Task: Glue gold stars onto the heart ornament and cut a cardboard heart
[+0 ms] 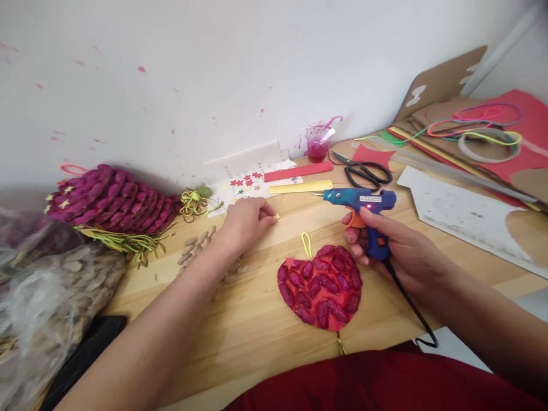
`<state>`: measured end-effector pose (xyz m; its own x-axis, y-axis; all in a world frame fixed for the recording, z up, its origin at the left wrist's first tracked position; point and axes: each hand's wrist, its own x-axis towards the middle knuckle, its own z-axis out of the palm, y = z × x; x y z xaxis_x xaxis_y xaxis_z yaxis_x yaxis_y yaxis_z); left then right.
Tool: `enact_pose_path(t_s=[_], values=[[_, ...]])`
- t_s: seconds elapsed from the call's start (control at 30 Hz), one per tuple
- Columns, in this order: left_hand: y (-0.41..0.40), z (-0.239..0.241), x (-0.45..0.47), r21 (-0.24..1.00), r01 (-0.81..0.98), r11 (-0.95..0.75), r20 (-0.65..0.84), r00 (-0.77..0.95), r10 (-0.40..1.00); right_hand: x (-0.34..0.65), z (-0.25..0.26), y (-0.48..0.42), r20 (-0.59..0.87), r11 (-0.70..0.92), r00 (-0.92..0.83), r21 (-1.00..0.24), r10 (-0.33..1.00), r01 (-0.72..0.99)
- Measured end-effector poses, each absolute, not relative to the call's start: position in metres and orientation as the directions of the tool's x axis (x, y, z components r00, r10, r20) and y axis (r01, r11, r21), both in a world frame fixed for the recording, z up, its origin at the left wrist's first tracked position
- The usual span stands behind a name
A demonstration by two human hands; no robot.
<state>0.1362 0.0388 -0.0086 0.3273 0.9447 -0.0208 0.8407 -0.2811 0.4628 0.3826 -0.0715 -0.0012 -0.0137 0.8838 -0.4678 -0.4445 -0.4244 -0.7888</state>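
Note:
My right hand (398, 245) is wrapped round a blue hot glue gun (359, 198) with an orange trigger; its red light glows and the nozzle points left. Between the thumb and fingers of my left hand (250, 222) is a small yellow star (277, 217). In front of me lies a red heart (320, 288) covered with magenta-painted peanut shells. A yellow loop (306, 245) rises from its top, and one red star (290, 262) sits on its upper left lobe. Several loose peanuts (194, 248) lie partly hidden behind my left forearm.
Small stars (247, 181) lie on white paper near red (298, 171) and yellow strips (300, 187). Black scissors (363, 171) and a cup of magenta paint (318, 145) stand behind. Stacked magenta hearts (111, 197) and a peanut bag (81, 285) occupy the left; cardboard (471, 222) lies right.

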Motion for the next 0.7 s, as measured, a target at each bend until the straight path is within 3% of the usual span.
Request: enact_pose_path(t_s=[0.13,0.4,0.7], values=[[0.034,-0.011,0.138,0.511,0.816,-0.270,-0.005,0.317,0.948,0.383,-0.001,-0.071,-0.463,-0.423,-0.025,-0.787,0.886,-0.450],[0.002,0.015,0.136,0.840,0.533,-0.103,-0.070,0.294,0.953,0.372,0.010,-0.053,-0.307,-0.315,-0.072,-0.904,0.949,-0.289],[-0.032,0.028,0.142,0.832,0.520,-0.193,0.069,0.247,0.966,0.335,0.026,-0.032,-0.165,-0.203,-0.294,-0.974,0.942,-0.104]])
